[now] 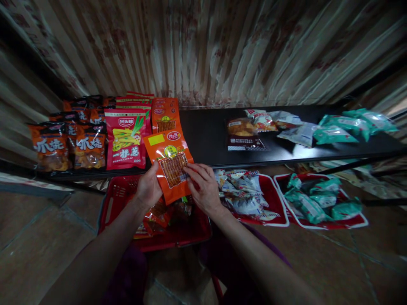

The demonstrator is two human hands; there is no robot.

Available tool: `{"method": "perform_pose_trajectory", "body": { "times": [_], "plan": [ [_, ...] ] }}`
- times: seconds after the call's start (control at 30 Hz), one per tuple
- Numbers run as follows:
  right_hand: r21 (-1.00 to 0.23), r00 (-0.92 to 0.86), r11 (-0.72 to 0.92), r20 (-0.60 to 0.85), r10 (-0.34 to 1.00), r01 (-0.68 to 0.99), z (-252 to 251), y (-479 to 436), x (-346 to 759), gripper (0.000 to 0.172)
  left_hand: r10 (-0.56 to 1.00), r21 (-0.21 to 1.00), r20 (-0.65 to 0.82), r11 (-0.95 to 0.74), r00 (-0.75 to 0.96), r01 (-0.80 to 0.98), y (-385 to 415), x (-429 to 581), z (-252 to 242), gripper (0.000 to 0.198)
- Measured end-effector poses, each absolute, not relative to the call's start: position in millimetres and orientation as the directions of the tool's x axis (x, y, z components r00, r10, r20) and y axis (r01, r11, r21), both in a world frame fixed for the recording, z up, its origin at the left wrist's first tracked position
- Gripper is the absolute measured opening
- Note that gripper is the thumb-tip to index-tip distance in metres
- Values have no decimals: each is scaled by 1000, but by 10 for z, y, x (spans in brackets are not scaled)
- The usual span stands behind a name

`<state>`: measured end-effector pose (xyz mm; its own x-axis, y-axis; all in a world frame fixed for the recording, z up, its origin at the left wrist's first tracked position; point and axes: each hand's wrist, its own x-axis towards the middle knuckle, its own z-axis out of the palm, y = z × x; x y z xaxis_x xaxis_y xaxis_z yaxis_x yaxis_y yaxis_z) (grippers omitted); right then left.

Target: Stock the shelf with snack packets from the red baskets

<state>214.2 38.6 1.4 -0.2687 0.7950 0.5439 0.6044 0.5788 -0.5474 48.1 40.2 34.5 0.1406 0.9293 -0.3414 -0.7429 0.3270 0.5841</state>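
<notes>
A black shelf (202, 135) is carrying upright orange-and-black snack bags (90, 149), red snack bags (125, 140) and orange pouches (165, 113) at its left; toward its right, a brown packet (243, 134), a red-and-white bag (263, 122), silvery packets (299, 134) and teal packets (338, 133) are lying.

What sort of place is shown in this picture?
Probably a snack shop or its storeroom: snack pouches stand in rows on a black shelf, and red baskets lower down hold more snack packets.
</notes>
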Motion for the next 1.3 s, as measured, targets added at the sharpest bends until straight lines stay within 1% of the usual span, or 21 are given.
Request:
{"method": "perform_pose_trajectory", "body": {
  "times": [0.07, 0.13, 0.23, 0.3, 0.33, 0.4, 0.43, 0.5, 0.57, 0.63, 0.73, 0.8, 0.87, 0.93, 1.07, 1.13, 1.3],
  "plan": [
    [-580, -274, 567, 516, 811, 585, 24, 383, 2126, 36, 934, 595, -310, 337, 179, -729, 387, 468, 325, 45],
    [-625, -289, 551, 476, 830, 553, 49, 378, 2123, 37, 942, 624, -245, 333, 228, -707, 362, 454, 325, 45],
    [-711, -368, 545, 410, 835, 444, 115, 374, 2158, 46, 959, 694, -93, 255, 268, -673, 313, 431, 340, 48],
    [-807, -439, 512, 361, 823, 296, 161, 375, 2201, 57, 957, 754, -8, 196, 290, -626, 282, 416, 332, 48],
    [-864, -466, 462, 331, 821, 201, 179, 375, 2223, 62, 954, 796, 13, 171, 300, -581, 268, 411, 320, 46],
    [-952, -490, 304, 259, 832, 13, 198, 374, 2257, 69, 949, 896, 24, 119, 314, -428, 242, 409, 289, 40],
    [-975, -490, 216, 217, 844, -60, 198, 372, 2265, 69, 948, 942, 25, 84, 318, -324, 230, 412, 277, 37],
    [-986, -467, 71, 134, 874, -152, 181, 369, 2263, 64, 946, 994, 31, 5, 323, -110, 208, 426, 267, 35],
    [-974, -414, -43, 55, 909, -223, 154, 370, 2244, 53, 947, 997, 50, -64, 317, 35, 193, 438, 276, 34],
    [-934, -357, -161, -39, 933, -320, 138, 376, 2221, 42, 961, 991, 77, -102, 265, 83, 189, 438, 285, 32],
    [-852, -320, -295, -160, 934, -433, 157, 390, 2199, 31, 988, 992, 95, -104, 118, 76, 213, 418, 253, 29],
    [-823, -324, -332, -192, 926, -462, 179, 401, 2193, 30, 998, 996, 68, -68, 7, 59, 249, 406, 197, 33],
    [-812, -324, -341, -200, 925, -473, 185, 413, 2190, 32, 997, 1000, 4, -2, -83, 31, 291, 407, 133, 42],
    [-813, -324, -344, -204, 924, -469, 165, 428, 2190, 34, 989, 998, -68, 66, -129, -16, 329, 421, 86, 49],
    [-849, -351, -345, -205, 914, -401, 86, 476, 2224, 33, 968, 981, -180, 164, -175, -105, 365, 456, 71, 48],
    [-885, -357, -316, -189, 915, -343, 45, 503, 2255, 30, 960, 979, -189, 169, -205, -112, 372, 471, 79, 45],
    [-952, -330, -247, -177, 927, -183, -38, 570, 2315, 31, 960, 992, -122, 108, -252, -70, 413, 516, 43, 43]
  ]
}}
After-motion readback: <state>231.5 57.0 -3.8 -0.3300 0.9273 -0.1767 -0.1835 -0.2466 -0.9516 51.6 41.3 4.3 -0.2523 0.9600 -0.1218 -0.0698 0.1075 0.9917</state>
